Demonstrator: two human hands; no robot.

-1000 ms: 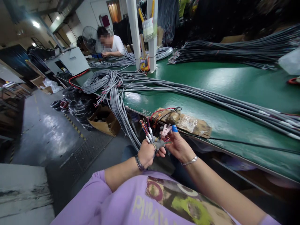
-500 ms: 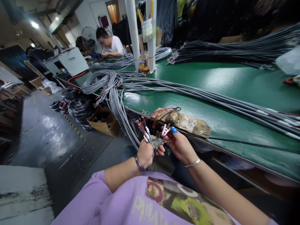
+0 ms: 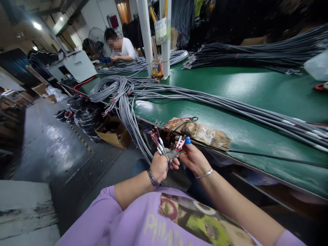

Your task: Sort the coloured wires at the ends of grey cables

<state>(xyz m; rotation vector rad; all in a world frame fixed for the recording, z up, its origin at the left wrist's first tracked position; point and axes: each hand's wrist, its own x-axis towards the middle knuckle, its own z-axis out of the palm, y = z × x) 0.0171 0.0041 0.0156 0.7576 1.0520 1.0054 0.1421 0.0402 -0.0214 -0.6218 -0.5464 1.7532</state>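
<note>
My left hand (image 3: 159, 165) is closed around a bundle of grey cables (image 3: 138, 131), just in front of my body. Above the fist fan stripped cable ends (image 3: 156, 139) with thin coloured wires and white sleeves. A grey covering wraps one of this hand's fingers, close to more bared wires pointing right. My right hand (image 3: 194, 158), with blue on its thumb tip, pinches a small pale pink piece (image 3: 180, 142) against those wire ends. What kind of piece it is cannot be made out.
A green table (image 3: 210, 114) carries long grey cables (image 3: 220, 101) and a taped wooden block (image 3: 205, 134) near its edge. Dark cable bundles (image 3: 246, 56) lie farther back. A cardboard box (image 3: 112, 133) stands on the floor. Across the table sits a person (image 3: 123, 49) beside white posts.
My right hand has shifted slightly left, bringing the pale pink piece closer to the wire ends. The left hand stays almost still with the cables.
</note>
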